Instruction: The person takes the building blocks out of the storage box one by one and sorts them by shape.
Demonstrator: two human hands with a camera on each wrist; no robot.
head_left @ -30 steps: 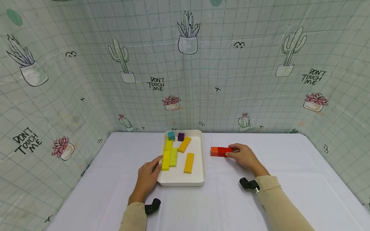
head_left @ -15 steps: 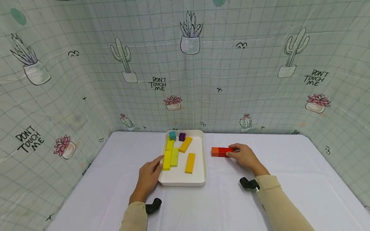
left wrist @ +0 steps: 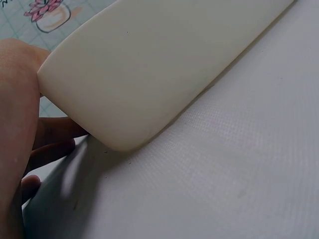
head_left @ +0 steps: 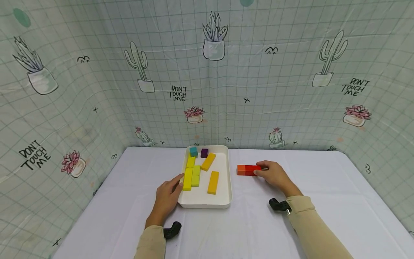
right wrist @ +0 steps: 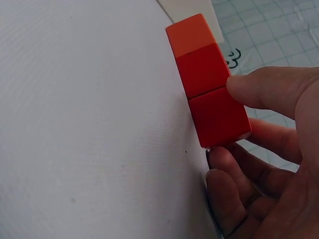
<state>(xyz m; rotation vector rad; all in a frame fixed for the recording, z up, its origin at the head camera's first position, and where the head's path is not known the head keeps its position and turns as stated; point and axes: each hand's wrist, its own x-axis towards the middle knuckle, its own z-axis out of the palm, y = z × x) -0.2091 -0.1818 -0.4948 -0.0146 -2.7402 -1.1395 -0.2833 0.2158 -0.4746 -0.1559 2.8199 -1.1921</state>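
Three small blocks stand end to end on the white tablecloth, right of the tray: an orange cube (head_left: 241, 170) at the left end, then two red cubes (right wrist: 219, 117). My right hand (head_left: 275, 176) pinches the rightmost red cube, its thumb (right wrist: 259, 89) against one side and the fingers at the far side and end. At the tray's left edge, my left hand (head_left: 166, 198) grips the rim of the white tray (head_left: 203, 202). Some of its fingers (left wrist: 55, 132) show beneath the tray wall in the left wrist view.
Inside the tray lie several yellow and lime bars (head_left: 195, 176), two amber bars (head_left: 213, 182), a teal cube (head_left: 193, 151) and a purple cube (head_left: 204, 153). Behind the table rises a printed grid cloth (head_left: 226, 79). Each wrist carries a black camera (head_left: 279, 205).
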